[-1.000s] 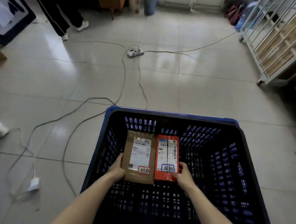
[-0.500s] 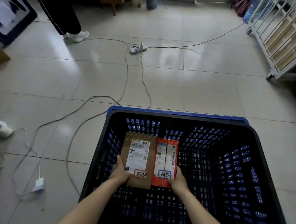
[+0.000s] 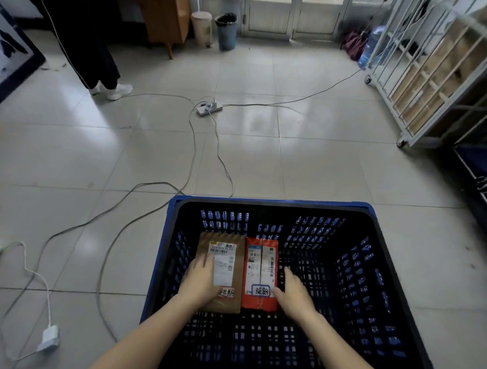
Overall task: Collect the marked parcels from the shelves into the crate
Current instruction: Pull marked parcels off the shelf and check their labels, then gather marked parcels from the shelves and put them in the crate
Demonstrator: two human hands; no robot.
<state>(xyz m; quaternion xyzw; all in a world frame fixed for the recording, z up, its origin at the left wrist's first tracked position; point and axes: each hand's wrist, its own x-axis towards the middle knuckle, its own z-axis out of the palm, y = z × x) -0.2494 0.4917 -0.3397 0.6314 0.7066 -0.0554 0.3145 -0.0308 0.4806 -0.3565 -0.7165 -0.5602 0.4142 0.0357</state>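
A blue plastic crate stands on the tiled floor in front of me. Two parcels lie side by side on its bottom, each with a handwritten mark label. The brown paper parcel is on the left and the red parcel is on the right. My left hand rests flat on top of the brown parcel and covers part of its label. My right hand lies against the red parcel's right edge with straight fingers, its thumb near the blue-framed label.
Cables run across the floor to a power strip and a white adapter at the left. A person's legs stand at the back left. A white wheeled shelf rack is at the right, two bins at the back.
The parcels went down to the crate bottom. My left hand moved from the brown parcel's side onto its top. My right hand slid up along the red parcel's edge. The view tilted upward.
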